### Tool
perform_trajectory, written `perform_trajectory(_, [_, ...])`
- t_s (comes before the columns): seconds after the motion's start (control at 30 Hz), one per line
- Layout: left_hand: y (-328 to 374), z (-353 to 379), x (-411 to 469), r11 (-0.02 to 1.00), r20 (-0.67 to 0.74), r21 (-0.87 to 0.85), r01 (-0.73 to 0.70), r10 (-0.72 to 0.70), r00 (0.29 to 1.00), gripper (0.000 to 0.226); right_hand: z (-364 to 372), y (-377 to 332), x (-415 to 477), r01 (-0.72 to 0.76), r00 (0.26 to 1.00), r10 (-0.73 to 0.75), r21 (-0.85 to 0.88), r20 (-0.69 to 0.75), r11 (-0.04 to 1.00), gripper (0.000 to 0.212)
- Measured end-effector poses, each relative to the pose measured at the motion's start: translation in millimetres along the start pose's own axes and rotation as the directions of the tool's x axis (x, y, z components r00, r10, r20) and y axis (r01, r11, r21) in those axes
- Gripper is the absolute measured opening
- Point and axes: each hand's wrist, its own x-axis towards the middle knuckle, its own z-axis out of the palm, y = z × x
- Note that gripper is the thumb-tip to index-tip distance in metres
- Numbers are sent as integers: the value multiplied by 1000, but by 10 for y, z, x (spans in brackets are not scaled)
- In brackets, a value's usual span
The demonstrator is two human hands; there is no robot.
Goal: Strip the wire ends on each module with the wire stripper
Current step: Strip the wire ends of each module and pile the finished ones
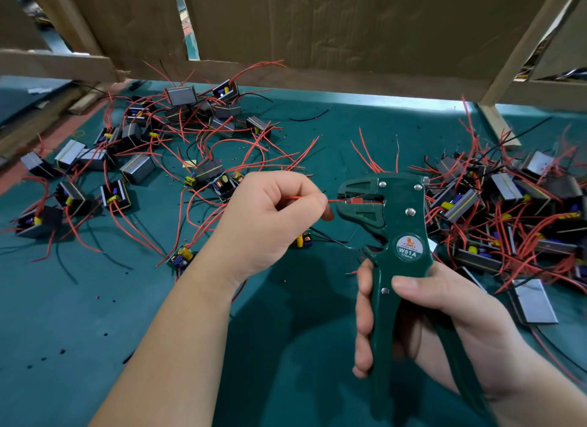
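My right hand (422, 318) grips the handles of a dark green wire stripper (394, 232), held upright with its jaws pointing left. My left hand (270, 217) pinches a thin red wire (300, 197) between thumb and forefinger, and the wire's end sits in the stripper's jaws (355, 201). Below my left hand a small green circuit module (304, 238) lies on the mat, partly hidden, with black wires running from it. Whether the red wire belongs to that module cannot be told.
A pile of modules with red wires (508, 210) lies at the right, another scattered group (152, 147) at the left and back. The green mat (95, 315) carries small bits of cut insulation. Cardboard panels (317, 29) wall the far edge.
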Motion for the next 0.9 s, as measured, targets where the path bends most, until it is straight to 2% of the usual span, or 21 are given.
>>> perform_trajectory(0.33, [-8, -14, 0, 1000, -6, 0, -4, 4, 1000, 22, -25, 4, 38, -2, 999, 3, -23, 37, 1000, 40])
perform_trajectory(0.9, [25, -40, -18, 1000, 0, 12, -28, 28, 1000, 22, 61, 67, -63, 66, 989, -92, -207, -116, 976, 42])
